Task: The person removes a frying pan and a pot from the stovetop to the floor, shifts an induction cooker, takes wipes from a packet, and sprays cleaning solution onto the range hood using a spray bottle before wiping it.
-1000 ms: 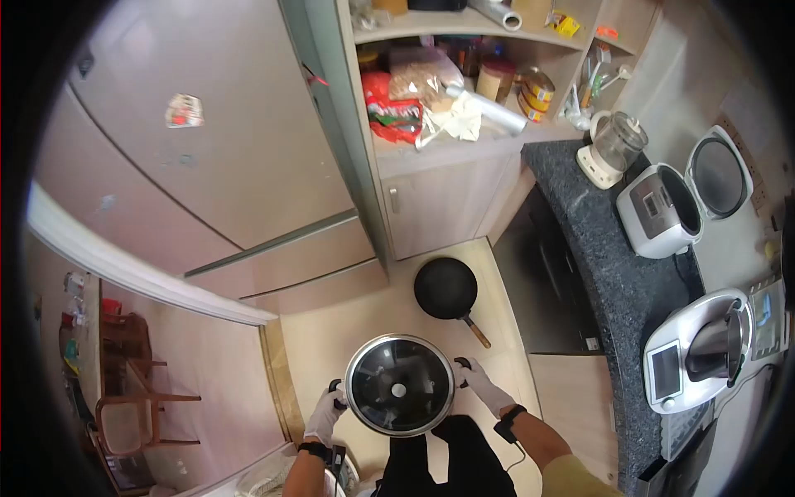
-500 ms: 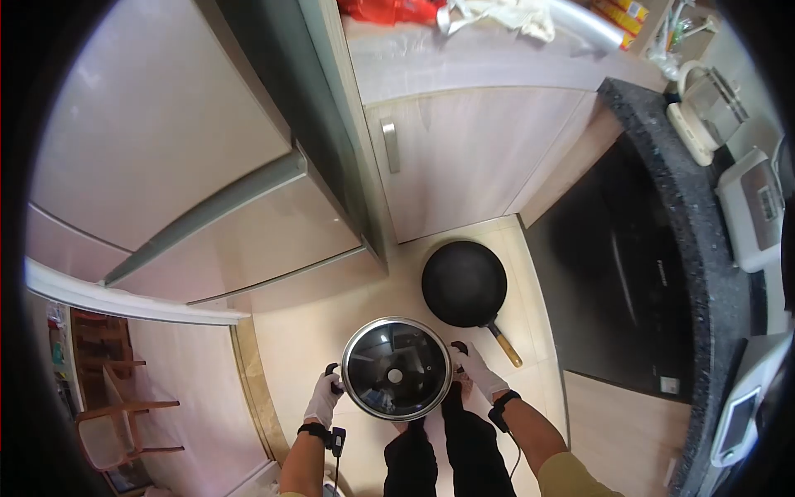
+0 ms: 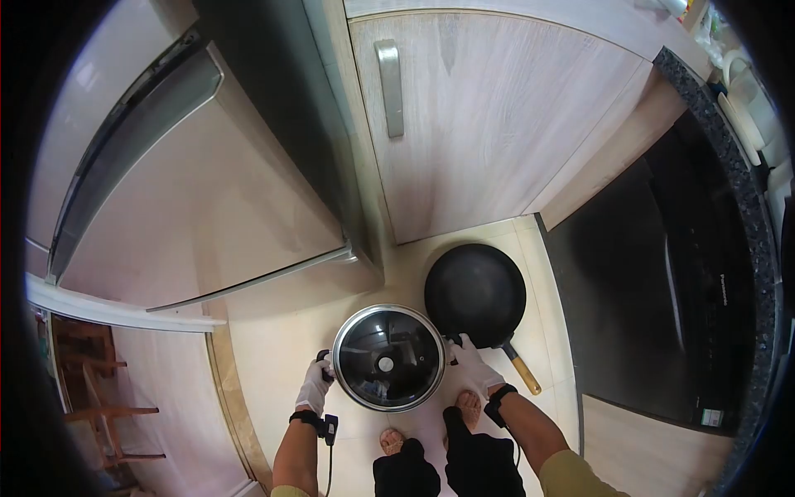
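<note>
A round pot (image 3: 389, 358) with a glass lid and a steel rim is held between my two white-gloved hands. My left hand (image 3: 315, 386) is closed round the black handle on its left side. On the other side my right hand (image 3: 472, 364) grips the right black handle. A black frying pan (image 3: 474, 294) with a wooden-tipped handle lies on the floor, just beyond the pot and to its right. The pot's lid is on, and its base is hidden from above.
A cabinet door (image 3: 489, 116) is ahead, with a fridge (image 3: 207, 199) to the left. A black built-in appliance (image 3: 654, 282) stands to the right under a dark countertop (image 3: 749, 166). Wooden chairs (image 3: 108, 410) are at the far left. My feet are below the pot.
The view has tilted down and come closer to the floor, so the shelves have left it. The pot remains in both hands and now appears nearer the frying pan.
</note>
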{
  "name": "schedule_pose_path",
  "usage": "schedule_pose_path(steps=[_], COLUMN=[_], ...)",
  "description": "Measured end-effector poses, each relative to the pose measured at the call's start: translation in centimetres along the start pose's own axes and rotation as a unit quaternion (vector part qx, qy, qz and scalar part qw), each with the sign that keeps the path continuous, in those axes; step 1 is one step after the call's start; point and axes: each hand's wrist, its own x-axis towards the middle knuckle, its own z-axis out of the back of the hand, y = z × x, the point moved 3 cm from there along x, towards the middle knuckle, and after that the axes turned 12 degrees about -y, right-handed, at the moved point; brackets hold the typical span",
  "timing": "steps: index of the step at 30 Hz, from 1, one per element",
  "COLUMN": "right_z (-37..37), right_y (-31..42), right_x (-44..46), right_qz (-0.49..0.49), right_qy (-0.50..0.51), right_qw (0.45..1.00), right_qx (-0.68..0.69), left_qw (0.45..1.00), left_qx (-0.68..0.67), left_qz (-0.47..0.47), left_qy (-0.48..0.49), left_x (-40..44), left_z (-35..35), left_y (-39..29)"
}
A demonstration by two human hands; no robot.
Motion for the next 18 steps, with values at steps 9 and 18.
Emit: schedule_pose_path(steps=[9, 18], right_z=[0.8, 3.6], right_y=[-0.7, -1.6], right_x=[4.1, 10.2], right_qz=[-0.001, 0.005], right_qy=[-0.033, -0.023], right_qw=[0.998, 1.000], right_qx=[-0.056, -0.008], left_qw=[0.998, 0.997], left_qx=[-0.023, -0.026], left_qz=[0.054, 0.049], left_qy=[-0.017, 0.061], left_x=[1.3, 3.3], left_z=[-2.8, -7.9], left_y=[-0.3, 0.5])
